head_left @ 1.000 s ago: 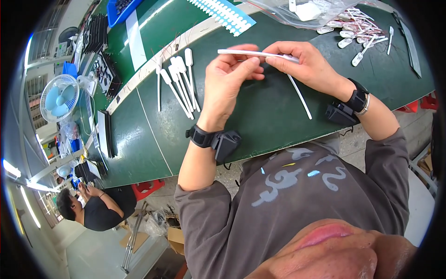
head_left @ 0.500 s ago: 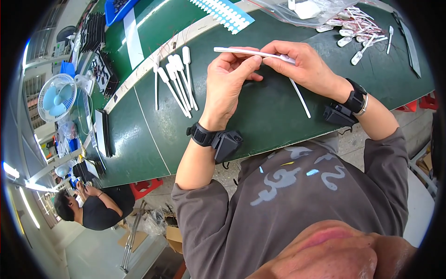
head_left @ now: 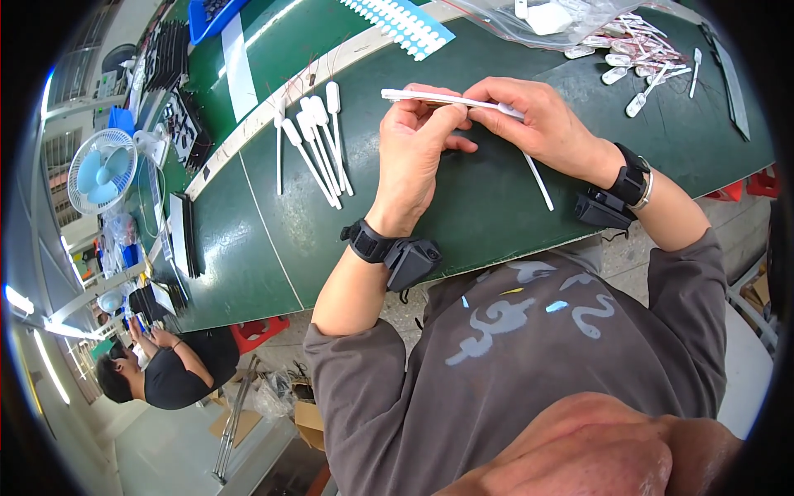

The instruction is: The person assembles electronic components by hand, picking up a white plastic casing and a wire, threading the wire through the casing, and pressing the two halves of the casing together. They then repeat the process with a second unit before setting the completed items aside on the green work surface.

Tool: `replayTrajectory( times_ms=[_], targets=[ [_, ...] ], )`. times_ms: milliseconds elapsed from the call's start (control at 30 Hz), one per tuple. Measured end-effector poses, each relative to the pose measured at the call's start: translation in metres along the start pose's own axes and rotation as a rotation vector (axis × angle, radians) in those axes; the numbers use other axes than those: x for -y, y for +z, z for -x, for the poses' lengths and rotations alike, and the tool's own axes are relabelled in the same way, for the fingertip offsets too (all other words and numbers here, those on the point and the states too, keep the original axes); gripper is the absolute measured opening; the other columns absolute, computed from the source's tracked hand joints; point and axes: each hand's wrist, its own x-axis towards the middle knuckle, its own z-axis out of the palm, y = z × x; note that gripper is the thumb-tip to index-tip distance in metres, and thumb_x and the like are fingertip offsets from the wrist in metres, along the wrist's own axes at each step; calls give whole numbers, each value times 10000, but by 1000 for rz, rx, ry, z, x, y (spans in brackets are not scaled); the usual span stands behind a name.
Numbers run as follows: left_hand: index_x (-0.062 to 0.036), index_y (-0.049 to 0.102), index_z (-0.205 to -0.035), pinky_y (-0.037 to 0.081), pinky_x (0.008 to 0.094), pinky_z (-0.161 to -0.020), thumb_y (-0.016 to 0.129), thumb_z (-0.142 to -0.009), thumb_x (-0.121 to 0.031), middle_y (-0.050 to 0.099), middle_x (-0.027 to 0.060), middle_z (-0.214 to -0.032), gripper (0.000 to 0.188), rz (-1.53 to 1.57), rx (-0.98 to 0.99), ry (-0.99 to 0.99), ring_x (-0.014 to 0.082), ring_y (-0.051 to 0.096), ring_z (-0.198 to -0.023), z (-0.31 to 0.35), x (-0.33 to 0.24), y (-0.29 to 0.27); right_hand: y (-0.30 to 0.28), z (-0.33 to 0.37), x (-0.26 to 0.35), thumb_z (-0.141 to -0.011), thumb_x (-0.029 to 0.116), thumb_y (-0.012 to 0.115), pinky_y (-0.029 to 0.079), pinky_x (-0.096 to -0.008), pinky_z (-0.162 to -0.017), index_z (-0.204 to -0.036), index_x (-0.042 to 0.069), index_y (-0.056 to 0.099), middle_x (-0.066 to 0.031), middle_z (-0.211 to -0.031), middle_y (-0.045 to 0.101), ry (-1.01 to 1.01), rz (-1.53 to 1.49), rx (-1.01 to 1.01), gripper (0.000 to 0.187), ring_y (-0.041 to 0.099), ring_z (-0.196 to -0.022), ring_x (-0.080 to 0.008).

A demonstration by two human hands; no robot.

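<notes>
A slim white plastic stick [head_left: 405,96] with a wider end is held crosswise over the green table. My left hand [head_left: 411,153] grips its middle, thumb pressed on top and the fingers curled beneath. At the wider end, my right hand [head_left: 542,124] pinches the same stick, its fingertips almost meeting the left thumb. Below the right hand, another thin white stick [head_left: 539,182] slants on the table, its upper end hidden by that hand. Several finished-looking white sticks with paddle ends [head_left: 333,97] lie side by side left of my left hand.
Small white pieces with red wires [head_left: 620,59] are heaped at the far right beside a clear plastic bag [head_left: 496,29]. A blue sheet of white stickers [head_left: 405,29] lies at the back. At left are a fan [head_left: 101,174], black trays [head_left: 184,236] and a seated co-worker [head_left: 178,372].
My left hand and wrist have shifted slightly right, the thumb moving along the stick toward my right hand. The stick's left end dips slightly. At left, the co-worker's hands have moved.
</notes>
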Motion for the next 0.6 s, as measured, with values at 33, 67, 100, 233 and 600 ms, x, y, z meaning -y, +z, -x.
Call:
replayTrajectory(
  times_ms=[33,67,100,233,600],
  targets=[
    [5,623,-1030,572,290,-651,620,-895,-89,639,73,-937,164,12,-16,-1,132,626,-839,1,-1,2,1,0,0,-958,139,570,482,-288,-720,-1076,-6,622,-80,-911,654,-17,-10,-3,194,606,-789,-167],
    [9,622,-1021,574,293,-646,603,-897,-87,636,77,-934,158,24,-33,-1,133,622,-832,2,-1,3,1,0,1,-958,139,570,482,-288,-720,-1076,-6,622,-80,-911,654,-19,-10,-2,194,606,-789,-167],
    [9,622,-1021,574,293,-646,603,-897,-87,636,77,-934,158,24,-34,1,133,622,-832,2,-1,2,2,1,1,-958,137,569,483,-288,-724,-1076,-7,624,-83,-914,655,-21,5,-14,195,611,-795,-170],
    [22,626,-1025,581,301,-634,567,-905,-91,631,84,-932,175,43,-23,42,133,615,-813,2,-2,0,2,1,-1,-959,133,564,487,-286,-738,-1083,-13,627,-89,-924,659,-21,40,-30,202,622,-816,-172],
    [37,655,-1045,584,295,-608,545,-928,-106,636,96,-932,215,-22,-101,181,116,612,-777,-1,-15,-11,-5,0,0,-989,185,541,418,-238,-627,-1033,-6,673,-13,-819,632,133,-104,-17,236,518,-714,-71]
  ],
)
